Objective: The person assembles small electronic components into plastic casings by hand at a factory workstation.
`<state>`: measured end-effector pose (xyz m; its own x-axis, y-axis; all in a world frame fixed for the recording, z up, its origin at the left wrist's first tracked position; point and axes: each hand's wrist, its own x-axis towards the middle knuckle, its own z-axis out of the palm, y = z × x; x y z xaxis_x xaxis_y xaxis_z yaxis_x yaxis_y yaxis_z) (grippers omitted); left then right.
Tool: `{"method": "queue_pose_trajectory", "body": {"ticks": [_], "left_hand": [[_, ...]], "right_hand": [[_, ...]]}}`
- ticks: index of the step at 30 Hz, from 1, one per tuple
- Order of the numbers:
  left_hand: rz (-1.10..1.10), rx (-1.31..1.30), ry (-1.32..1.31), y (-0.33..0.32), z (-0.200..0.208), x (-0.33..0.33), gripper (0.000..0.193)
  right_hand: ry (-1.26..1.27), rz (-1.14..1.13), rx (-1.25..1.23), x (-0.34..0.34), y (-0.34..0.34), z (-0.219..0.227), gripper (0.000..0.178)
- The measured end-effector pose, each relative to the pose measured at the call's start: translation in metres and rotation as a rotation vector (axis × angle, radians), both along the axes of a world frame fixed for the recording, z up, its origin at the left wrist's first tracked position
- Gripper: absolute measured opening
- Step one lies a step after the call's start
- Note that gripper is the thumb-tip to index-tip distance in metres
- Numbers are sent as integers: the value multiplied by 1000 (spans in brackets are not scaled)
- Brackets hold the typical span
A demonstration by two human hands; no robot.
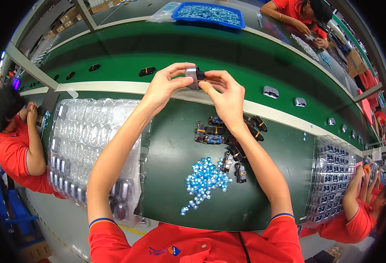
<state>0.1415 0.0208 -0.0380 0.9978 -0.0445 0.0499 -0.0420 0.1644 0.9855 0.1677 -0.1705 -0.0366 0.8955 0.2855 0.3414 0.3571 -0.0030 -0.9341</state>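
Note:
Above the far edge of the table, my left hand [168,86] pinches a glossy grey plastic housing [192,77] between thumb and fingers. A black module [201,75] sticks out of the housing's right side; how deep it sits inside cannot be seen. The fingers of my right hand [226,93] close on that module from the right. Under my right forearm lies a heap of black modules [214,130] with orange bands, partly hidden by the arm. Nearer to me is a pile of small blue-and-white pieces [204,177] on the dark green table [171,131].
Clear blister trays [98,118] with grey housings stand left, filled trays [333,175] right. Beyond a pale rail, a green conveyor [228,57] bears black modules [147,71] and grey housings [270,91]. A blue tray [241,22] stands behind. Co-workers sit left, right and across.

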Motion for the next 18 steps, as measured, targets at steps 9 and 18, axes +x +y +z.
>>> {"method": "queue_pose_trajectory", "body": {"ticks": [9, 18], "left_hand": [[-12, -33, -7, -4, 8, -5, 44], [-235, -10, -170, 1, 30, -12, 54]], "right_hand": [[47, 240, 81, 14, -10, -3, 28], [511, 857, 502, 6, -11, 7, 35]]}}
